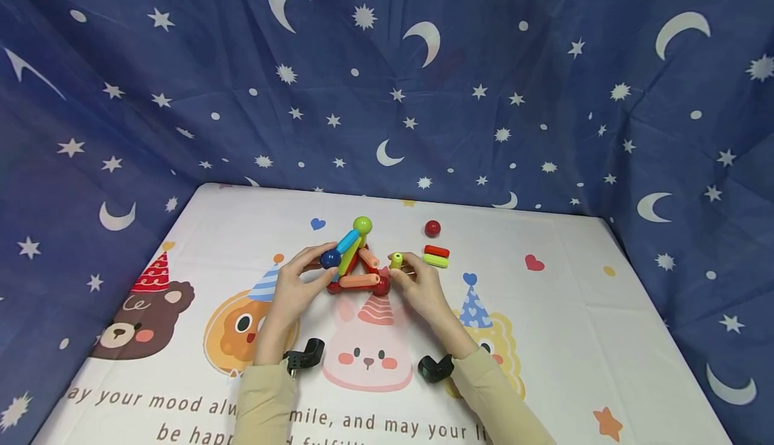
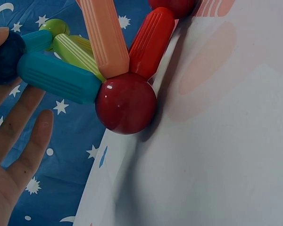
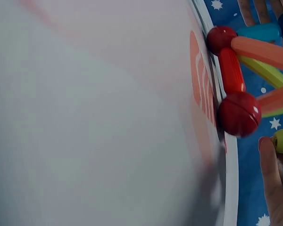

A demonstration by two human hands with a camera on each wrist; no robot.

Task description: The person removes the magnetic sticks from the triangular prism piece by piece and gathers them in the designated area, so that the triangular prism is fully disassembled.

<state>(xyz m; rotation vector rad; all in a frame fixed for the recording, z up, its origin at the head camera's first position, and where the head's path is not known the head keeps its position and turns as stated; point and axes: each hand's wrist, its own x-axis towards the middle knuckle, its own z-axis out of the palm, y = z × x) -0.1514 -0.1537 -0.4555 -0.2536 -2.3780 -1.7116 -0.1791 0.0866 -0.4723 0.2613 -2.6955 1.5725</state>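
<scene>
A frame of magnetic sticks and balls stands on the table between the two hands. My left hand [image 1: 295,285] pinches its dark blue ball [image 1: 330,259] between thumb and fingers. Blue sticks [image 2: 59,77] run from that ball, one to a green ball [image 1: 362,225] at the top, another to a red ball [image 2: 126,103] low down. A red stick [image 3: 231,70] joins two red balls at the base. Peach sticks [image 1: 358,281] also belong to the frame. To the right, my right hand [image 1: 428,292] pinches a short yellow-green stick [image 1: 396,261], apart from the frame.
Beyond the right hand lie a loose red ball [image 1: 432,228], a red stick [image 1: 437,251] and a yellow-green stick [image 1: 435,261]. The white tablecloth [image 1: 556,337] carries printed animals and lettering. A dark blue star-patterned curtain [image 1: 459,129] hangs behind the table.
</scene>
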